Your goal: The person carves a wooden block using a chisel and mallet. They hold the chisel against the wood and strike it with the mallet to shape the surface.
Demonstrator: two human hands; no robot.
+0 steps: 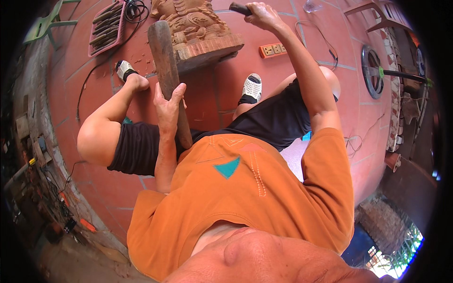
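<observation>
My left hand (168,112) is wrapped round the lower part of a long wooden mallet (163,54), whose thick end points up and away from me. Its narrow end rests near my lap. With the arm stretched far forward, my right hand (265,17) is closed round a short dark tool (240,8); only one blunt end shows, so its kind stays unclear. Between the hands stands a carved wooden statue (193,26) on a thick base, cut off by the upper edge. The mallet's head overlaps the statue's left side in view, and I cannot tell whether they touch.
A pink basket (91,41) of carving tools stands at far left, beside a coiled black cable (137,12). An orange power strip (273,50) lies right of the statue. Wood chips (140,60) litter the tiles. A black wheel-like ring (372,71) and a brown chair (384,16) are at right.
</observation>
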